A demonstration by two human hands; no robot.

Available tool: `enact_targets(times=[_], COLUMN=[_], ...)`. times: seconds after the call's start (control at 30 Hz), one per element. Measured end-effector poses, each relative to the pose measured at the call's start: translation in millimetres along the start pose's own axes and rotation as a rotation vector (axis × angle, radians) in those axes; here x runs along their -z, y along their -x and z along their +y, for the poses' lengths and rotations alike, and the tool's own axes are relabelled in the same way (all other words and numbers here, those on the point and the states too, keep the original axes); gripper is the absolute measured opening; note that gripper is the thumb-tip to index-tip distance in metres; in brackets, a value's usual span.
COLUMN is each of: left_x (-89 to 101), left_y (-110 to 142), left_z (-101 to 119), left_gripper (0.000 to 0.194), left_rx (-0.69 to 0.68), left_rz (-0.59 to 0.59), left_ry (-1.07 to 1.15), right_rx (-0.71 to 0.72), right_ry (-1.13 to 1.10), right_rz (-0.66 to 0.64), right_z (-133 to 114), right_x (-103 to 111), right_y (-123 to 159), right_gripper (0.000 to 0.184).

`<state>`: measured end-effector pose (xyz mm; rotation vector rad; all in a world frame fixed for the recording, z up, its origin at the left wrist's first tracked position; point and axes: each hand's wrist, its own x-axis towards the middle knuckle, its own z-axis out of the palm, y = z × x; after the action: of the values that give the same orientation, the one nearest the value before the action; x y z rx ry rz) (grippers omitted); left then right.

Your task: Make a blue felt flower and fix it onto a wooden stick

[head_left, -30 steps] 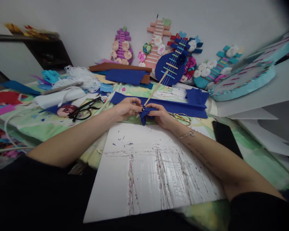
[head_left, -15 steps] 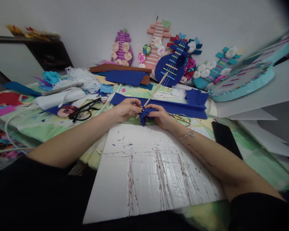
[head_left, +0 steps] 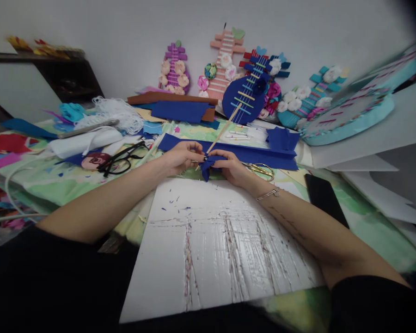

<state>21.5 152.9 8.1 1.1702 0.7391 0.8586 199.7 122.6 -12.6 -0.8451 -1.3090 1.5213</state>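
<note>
Though small, blue piece (head_left: 205, 173) between fingers (head_left: 223, 163)

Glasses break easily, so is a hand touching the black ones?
No, the black glasses lie apart from the left hand and right hand, which meet at the blue piece.

There are two bare hands (head_left: 180, 157), one thin wooden stick (head_left: 224, 128), one small gathered dark-blue bundle (head_left: 205, 171), one streaked white board (head_left: 169, 259), one pair of black-framed glasses (head_left: 108, 164) and one silver bracelet (head_left: 267, 194).
</note>
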Motion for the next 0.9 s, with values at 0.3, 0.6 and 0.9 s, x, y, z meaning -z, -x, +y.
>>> enact_targets(times=[0.3,0.6,0.9], left_x=[0.5,0.1,-0.8], left_y=[0.2,1.1,1.4], left_z=[-0.1,0.1,0.9], left_gripper=[0.027,0.027,0.027], left_rx=[0.0,-0.01,0.007], left_rz=[-0.008,-0.015,-0.001], left_ry=[-0.006,-0.012,-0.002], right_rx=[0.002,-0.008,0.002], right_ry=[0.0,-0.001,-0.004], right_rz=[-0.008,-0.003,-0.008], right_z=[-1.0,-0.7,-1.6], right_x=[-0.3,-0.8,-0.2], right_y=[0.2,0.3,0.6], right_gripper=[0.027,0.028,0.027])
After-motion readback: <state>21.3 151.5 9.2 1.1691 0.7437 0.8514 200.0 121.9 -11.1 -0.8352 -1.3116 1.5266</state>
